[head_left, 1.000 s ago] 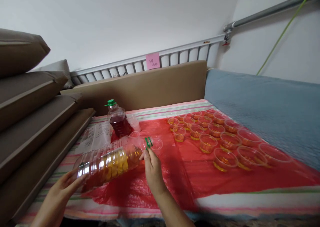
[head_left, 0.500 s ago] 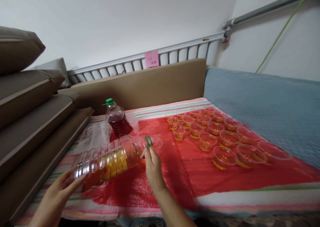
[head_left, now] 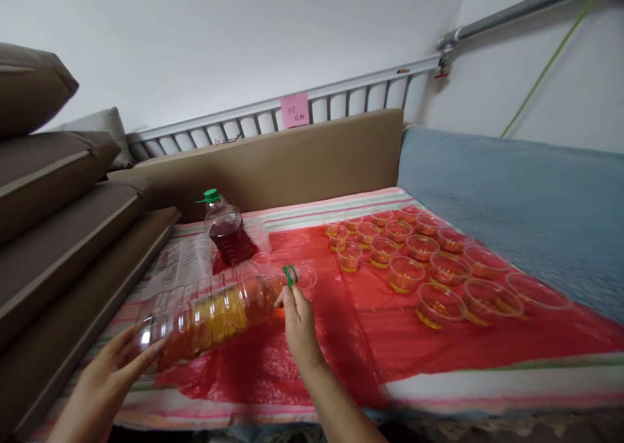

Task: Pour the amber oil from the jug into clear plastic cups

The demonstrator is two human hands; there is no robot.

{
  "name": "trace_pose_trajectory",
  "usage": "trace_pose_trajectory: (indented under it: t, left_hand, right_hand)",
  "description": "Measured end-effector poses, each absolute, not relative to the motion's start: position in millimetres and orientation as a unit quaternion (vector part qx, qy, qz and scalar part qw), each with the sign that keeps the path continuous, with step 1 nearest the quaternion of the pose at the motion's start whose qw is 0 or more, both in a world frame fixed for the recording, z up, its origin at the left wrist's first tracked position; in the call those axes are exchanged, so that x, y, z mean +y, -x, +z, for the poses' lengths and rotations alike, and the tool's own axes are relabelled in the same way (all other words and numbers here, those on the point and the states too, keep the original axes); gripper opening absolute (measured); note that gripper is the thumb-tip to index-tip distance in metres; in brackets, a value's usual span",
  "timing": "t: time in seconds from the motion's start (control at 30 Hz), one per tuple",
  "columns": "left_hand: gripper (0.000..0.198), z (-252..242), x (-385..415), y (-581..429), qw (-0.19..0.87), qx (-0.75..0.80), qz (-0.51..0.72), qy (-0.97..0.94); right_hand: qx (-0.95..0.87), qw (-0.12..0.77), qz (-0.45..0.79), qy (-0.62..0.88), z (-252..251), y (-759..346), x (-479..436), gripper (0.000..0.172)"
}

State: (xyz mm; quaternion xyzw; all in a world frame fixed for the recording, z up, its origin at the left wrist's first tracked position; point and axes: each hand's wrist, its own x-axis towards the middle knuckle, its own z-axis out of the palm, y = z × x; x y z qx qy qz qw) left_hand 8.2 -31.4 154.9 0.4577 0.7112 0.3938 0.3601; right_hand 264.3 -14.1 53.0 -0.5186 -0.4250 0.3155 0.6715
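A large clear plastic bottle (head_left: 209, 316) with yellow liquid lies tilted nearly sideways in the air, its green-ringed neck pointing right. My left hand (head_left: 110, 371) is wrapped around its base. At the neck, my right hand (head_left: 297, 319) grips just below the green ring (head_left: 290, 275). Beneath and behind the mouth, a clear plastic cup (head_left: 306, 277) stands on the red plastic sheet (head_left: 336, 339); whether liquid is flowing I cannot tell. Further right stand several clear cups (head_left: 406, 274) in rows, with yellow liquid and small bits inside.
A bottle of dark red liquid (head_left: 231, 238) with a green cap stands behind, beside stacked clear cups (head_left: 258, 235). Brown cushions (head_left: 63, 254) are piled on the left. A blue padded surface (head_left: 517, 196) borders the right, and a brown board (head_left: 292, 160) the back.
Both hands keep hold of the bottle, nearly in place. Its base end has dipped slightly, and the whole view has shifted a little.
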Motion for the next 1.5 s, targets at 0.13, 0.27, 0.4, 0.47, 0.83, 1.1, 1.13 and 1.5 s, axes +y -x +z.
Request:
trace_pose_trajectory:
  t: [0.13,0.27,0.4,0.47,0.83,1.1,1.13,1.5]
  left_hand:
    - [0.078,153.2,-29.7,-4.1,0.366,0.706,0.404,-0.453]
    - [0.070,153.7,-28.0,-1.4,0.357,0.712,0.402,-0.452]
    - [0.070,154.8,-26.8,-0.9,0.363,0.711,0.406,-0.445]
    - [0.070,155.5,-27.2,-0.5,0.365,0.709,0.410,-0.442]
    - [0.073,160.4,-30.6,-7.1,0.349,0.717,0.408,-0.444]
    - [0.062,160.6,-32.3,-4.1,0.341,0.719,0.406,-0.449]
    - [0.061,160.7,-32.4,-4.0,0.340,0.720,0.408,-0.447]
    - [0.073,163.4,-32.6,-4.0,0.337,0.721,0.405,-0.449]
  right_hand:
    - [-0.426,0.671,0.318,0.517,52.7,-264.3,-13.5,0.050]
    - [-0.428,0.670,0.319,0.516,52.1,-264.3,-13.7,0.049]
    - [-0.424,0.675,0.321,0.512,51.2,-263.8,-13.5,0.047]
    - [-0.421,0.675,0.325,0.511,50.9,-263.5,-13.3,0.047]
    - [-0.415,0.678,0.328,0.511,51.4,-263.1,-13.1,0.048]
    - [-0.416,0.683,0.315,0.511,51.9,-264.0,-13.5,0.050]
    - [-0.417,0.683,0.313,0.511,51.9,-264.1,-13.6,0.050]
    - [-0.423,0.678,0.315,0.513,50.9,-264.0,-13.1,0.052]
